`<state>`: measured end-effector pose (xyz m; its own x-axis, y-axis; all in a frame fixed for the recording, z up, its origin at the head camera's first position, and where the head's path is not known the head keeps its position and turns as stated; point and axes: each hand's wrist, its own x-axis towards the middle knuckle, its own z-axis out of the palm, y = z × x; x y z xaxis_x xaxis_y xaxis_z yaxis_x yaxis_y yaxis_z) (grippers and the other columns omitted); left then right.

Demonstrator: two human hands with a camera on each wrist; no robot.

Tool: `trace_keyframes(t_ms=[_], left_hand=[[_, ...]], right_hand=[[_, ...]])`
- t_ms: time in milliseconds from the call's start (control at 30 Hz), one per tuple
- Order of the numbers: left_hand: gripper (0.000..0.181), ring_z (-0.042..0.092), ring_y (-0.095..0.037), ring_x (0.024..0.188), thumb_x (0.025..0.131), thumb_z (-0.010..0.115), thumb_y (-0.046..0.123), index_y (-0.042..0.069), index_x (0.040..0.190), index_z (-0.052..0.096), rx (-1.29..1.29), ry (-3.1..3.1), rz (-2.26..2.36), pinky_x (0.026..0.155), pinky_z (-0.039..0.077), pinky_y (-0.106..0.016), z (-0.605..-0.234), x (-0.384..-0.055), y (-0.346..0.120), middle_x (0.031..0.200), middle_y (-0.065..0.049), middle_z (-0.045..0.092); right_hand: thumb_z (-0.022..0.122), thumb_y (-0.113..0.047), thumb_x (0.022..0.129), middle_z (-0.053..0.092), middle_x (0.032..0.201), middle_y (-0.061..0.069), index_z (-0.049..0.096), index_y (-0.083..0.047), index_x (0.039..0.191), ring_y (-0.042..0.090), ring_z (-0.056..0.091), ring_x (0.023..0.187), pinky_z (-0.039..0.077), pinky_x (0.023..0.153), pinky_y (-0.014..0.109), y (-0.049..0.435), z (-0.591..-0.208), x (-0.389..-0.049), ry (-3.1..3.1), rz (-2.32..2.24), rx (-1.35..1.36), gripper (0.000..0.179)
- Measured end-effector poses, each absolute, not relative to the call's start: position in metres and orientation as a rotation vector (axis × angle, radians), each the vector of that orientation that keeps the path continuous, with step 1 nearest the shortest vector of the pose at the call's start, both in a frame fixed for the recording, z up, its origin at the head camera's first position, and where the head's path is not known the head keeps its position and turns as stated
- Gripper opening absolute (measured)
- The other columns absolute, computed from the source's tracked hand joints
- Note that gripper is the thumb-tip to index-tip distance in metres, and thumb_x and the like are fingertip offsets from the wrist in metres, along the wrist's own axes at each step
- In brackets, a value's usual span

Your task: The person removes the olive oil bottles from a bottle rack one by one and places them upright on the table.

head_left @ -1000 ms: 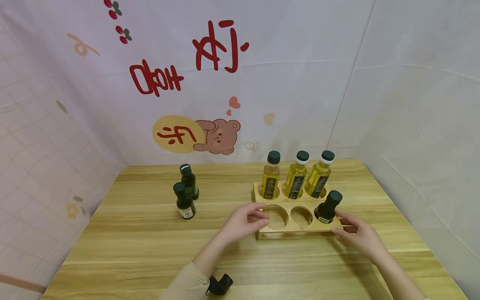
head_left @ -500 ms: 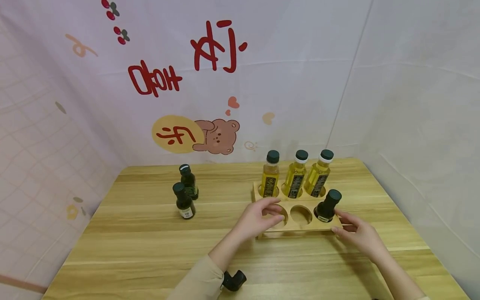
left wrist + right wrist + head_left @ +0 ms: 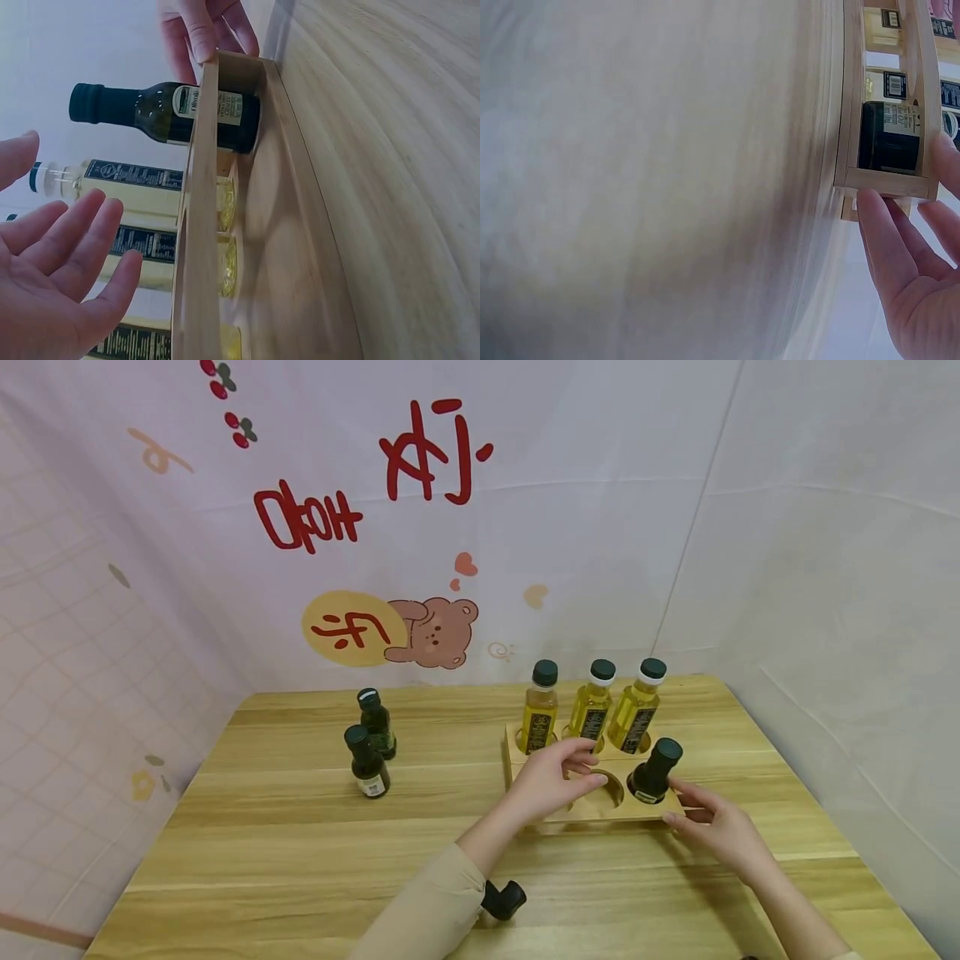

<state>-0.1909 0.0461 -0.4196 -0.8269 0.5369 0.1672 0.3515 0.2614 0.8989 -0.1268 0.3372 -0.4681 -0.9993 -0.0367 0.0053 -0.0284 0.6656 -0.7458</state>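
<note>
A two-tier wooden bottle rack (image 3: pixel 645 812) stands on the table. Three bottles of yellow oil fill its back row: a left one (image 3: pixel 540 714), a middle one (image 3: pixel 592 714) and a right one (image 3: pixel 637 708). One dark, green-capped bottle (image 3: pixel 657 772) sits in the front row's right hole. My left hand (image 3: pixel 551 781) hovers over the front row, fingers loosely bent and holding nothing, hiding the left hole. My right hand (image 3: pixel 716 831) holds the rack's right front corner. Thumb at the top board, other fingers (image 3: pixel 881 236) against the end wall.
Two more dark bottles, a front one (image 3: pixel 369 768) and a rear one (image 3: pixel 378 727), stand on the table (image 3: pixel 300 852) to the left. White printed cloth (image 3: pixel 600 485) hangs behind and at both sides. A black device (image 3: pixel 506 900) is at my left wrist.
My left hand has moved right, from the rack's left edge past the left front hole to beside the middle one. My right hand stays at the corner; the bottles remain in place.
</note>
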Motion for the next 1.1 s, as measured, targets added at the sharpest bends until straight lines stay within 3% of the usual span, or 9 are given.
trace_keyframes(t_ms=[367,700,933,1100], left_hand=[[0.059,0.062,-0.012,0.111,0.092,0.073,0.032,0.009,0.142,0.053,0.920,2.352,1.516,0.088,0.051,-0.023,-0.412,-0.199,0.079,0.127,-0.003,0.065],[0.074,0.052,-0.009,0.127,0.089,0.074,0.041,0.019,0.152,0.042,0.958,2.354,1.285,0.101,0.043,-0.028,-0.407,-0.214,0.098,0.142,0.007,0.054],[0.080,0.045,-0.005,0.132,0.087,0.076,0.040,0.024,0.155,0.036,0.987,2.260,1.291,0.106,0.038,-0.028,-0.408,-0.221,0.105,0.146,0.011,0.049],[0.080,0.043,-0.004,0.133,0.087,0.078,0.032,0.027,0.155,0.035,0.989,2.153,1.362,0.108,0.036,-0.028,-0.410,-0.224,0.109,0.147,0.010,0.048]], right_hand=[[0.074,-0.032,0.091,0.055,0.130,0.032,0.048,-0.004,0.146,0.041,0.064,0.107,0.054,0.073,0.025,0.335,-0.467,-0.126,2.847,-1.289,-0.034,0.066],[0.072,-0.034,0.092,0.055,0.131,0.031,0.046,-0.006,0.148,0.042,0.062,0.109,0.055,0.073,0.028,0.336,-0.466,-0.126,2.831,-1.259,-0.019,0.068],[0.072,-0.035,0.093,0.053,0.133,0.032,0.046,-0.007,0.149,0.043,0.062,0.110,0.057,0.075,0.036,0.336,-0.466,-0.126,2.823,-1.263,-0.016,0.068],[0.073,-0.032,0.092,0.056,0.129,0.032,0.048,-0.004,0.146,0.041,0.063,0.107,0.056,0.073,0.032,0.337,-0.467,-0.127,2.849,-1.265,-0.043,0.066]])
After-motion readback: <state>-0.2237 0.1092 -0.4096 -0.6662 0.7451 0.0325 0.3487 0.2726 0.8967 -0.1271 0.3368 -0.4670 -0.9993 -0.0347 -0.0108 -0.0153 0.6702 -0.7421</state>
